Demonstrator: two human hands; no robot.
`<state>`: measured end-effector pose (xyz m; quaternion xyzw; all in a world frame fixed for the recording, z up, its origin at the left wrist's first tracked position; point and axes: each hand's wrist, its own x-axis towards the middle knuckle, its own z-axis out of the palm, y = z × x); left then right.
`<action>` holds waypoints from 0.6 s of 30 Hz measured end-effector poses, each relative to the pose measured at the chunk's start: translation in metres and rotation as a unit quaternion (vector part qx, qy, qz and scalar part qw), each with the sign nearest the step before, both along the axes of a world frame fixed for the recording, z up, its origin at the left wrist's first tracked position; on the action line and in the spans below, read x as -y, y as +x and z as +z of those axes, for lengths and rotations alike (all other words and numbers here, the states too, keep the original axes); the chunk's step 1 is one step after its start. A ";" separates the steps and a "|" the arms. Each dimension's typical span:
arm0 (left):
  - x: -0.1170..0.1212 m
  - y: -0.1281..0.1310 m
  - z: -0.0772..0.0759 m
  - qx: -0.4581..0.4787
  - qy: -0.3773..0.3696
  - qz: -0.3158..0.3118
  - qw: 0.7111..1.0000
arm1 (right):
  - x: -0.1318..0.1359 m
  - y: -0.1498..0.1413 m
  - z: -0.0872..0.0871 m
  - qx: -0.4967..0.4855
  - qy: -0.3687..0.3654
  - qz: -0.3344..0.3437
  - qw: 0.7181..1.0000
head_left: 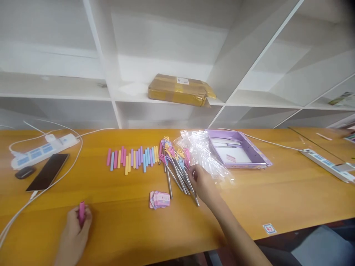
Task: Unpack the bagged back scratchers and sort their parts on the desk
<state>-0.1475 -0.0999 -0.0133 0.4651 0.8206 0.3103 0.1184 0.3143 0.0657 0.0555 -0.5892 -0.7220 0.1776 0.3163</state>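
Your left hand [74, 227]: closed round pink tube [81, 213], upper end exposed. Your right hand [202, 181]: fingers curled at hand-headed rods [179, 166], hold unclear; card stack [159, 199] between hands.

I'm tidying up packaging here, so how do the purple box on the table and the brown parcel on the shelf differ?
The purple box is open on top, while the brown parcel looks taped up. The box lies on the table; the parcel sits on the shelf. A pink card shows inside the box, but the parcel's contents are hidden. Both are low and roughly rectangular.
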 end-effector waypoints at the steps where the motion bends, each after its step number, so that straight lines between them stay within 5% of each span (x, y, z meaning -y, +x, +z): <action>1: 0.002 0.004 0.001 0.001 -0.013 0.005 1.000 | -0.010 -0.005 -0.002 0.061 0.010 0.001 0.998; 5: 0.006 0.013 0.003 0.011 -0.038 0.020 0.999 | -0.036 -0.023 -0.006 0.222 0.018 -0.013 0.975; 18: 0.010 0.005 -0.008 0.043 -0.004 -0.003 0.999 | -0.051 -0.053 -0.014 0.322 0.026 -0.025 0.946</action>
